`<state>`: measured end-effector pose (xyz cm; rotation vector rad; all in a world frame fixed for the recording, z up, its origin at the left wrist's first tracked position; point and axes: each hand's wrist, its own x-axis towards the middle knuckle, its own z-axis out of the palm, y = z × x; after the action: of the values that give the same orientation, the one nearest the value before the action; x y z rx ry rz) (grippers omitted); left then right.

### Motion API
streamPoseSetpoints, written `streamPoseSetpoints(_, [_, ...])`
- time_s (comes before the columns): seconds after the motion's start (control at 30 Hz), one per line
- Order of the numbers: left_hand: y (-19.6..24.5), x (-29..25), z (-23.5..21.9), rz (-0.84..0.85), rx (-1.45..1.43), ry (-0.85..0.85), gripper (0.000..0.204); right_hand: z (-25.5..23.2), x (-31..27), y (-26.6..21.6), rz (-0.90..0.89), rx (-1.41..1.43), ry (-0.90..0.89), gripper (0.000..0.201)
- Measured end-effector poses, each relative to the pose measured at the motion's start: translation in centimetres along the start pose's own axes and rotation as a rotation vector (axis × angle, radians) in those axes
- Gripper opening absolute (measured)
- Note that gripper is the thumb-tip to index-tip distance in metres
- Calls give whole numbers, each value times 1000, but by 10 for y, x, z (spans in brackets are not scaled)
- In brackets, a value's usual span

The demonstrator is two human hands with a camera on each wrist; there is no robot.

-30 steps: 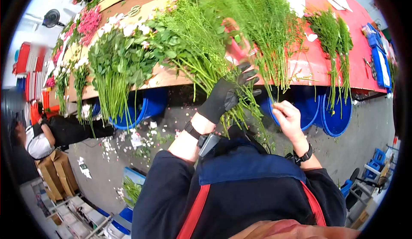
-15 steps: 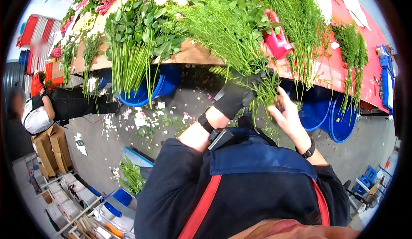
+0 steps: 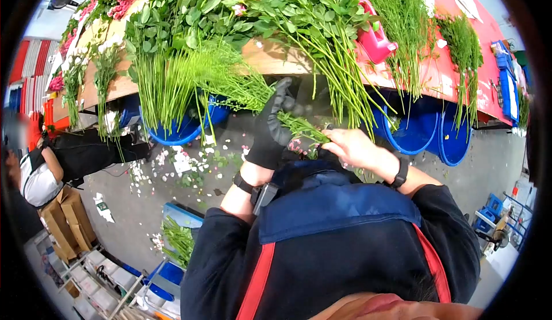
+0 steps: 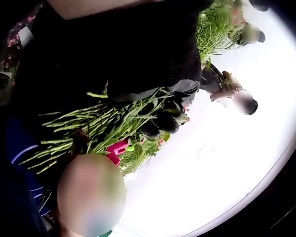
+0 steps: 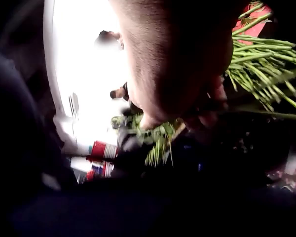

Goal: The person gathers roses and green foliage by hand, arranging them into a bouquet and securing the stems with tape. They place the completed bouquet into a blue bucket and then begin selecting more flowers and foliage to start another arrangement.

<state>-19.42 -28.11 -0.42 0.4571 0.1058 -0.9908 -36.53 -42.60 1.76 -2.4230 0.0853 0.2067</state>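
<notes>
a bunch of feathery green stems [image 3: 241, 87] is gripped by the gloved left hand [image 3: 270, 127] below the table edge [image 3: 270, 61]. its lower ends appear pinched by the bare right hand [image 3: 351, 146]. light, limp and easily crushed, the bunch is best held low on the stalks.

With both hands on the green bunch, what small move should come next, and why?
Probably the right hand should draw the stem ends level. The gloved left hand has its grip on the feathery bunch, held sideways below the table edge, while the bare right hand pinches the uneven stems.
</notes>
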Motion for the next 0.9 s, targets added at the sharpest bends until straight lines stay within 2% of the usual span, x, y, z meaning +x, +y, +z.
streamPoseSetpoints(0.03, [5,-3,-9,-20,-21,56,31,-13,14,3,-53,59,17,34])
streamPoseSetpoints(0.07, [13,-7,-12,-12,34,52,30,-23,28,8,-103,123,33,35])
streamPoseSetpoints(0.13, [30,-9,-19,11,146,38,27,-42,63,25,87,-164,288,36])
streamPoseSetpoints(0.2, [35,-13,-17,14,166,41,27,-45,92,42,126,-529,481,40])
streamPoseSetpoints(0.27, [39,-12,-21,-30,168,86,29,-32,119,50,70,-760,600,44])
streamPoseSetpoints(0.3, [39,-15,-14,12,242,107,29,-25,126,55,104,-800,594,37])
streamPoseSetpoints(0.33, [39,-12,-27,-6,251,91,30,-21,132,66,128,-740,601,33])
streamPoseSetpoints(0.4, [45,-18,-22,-53,225,118,31,-23,140,86,171,-621,612,24])
streamPoseSetpoints(0.43, [45,-20,-29,-63,186,76,33,-25,140,88,152,-461,750,16])
streamPoseSetpoints(0.47, [38,-16,-55,-64,172,57,34,-32,138,79,223,-392,758,16])
streamPoseSetpoints(0.53, [45,-26,-47,-68,221,7,36,-40,138,83,256,-408,793,16])
streamPoseSetpoints(0.57, [46,-28,-47,-74,183,-2,36,-45,139,89,329,-464,787,19])
streamPoseSetpoints(0.6, [45,-27,-47,-76,144,-11,36,-45,141,101,315,-445,894,22])
streamPoseSetpoints(0.67, [42,-24,-45,-92,74,-17,38,-46,140,117,337,-543,736,23])
streamPoseSetpoints(0.77, [42,-14,-44,-130,-3,-34,40,-49,141,126,299,-575,727,23])
streamPoseSetpoints(0.9, [36,-3,-39,-121,37,38,37,-37,134,86,441,-311,729,25])
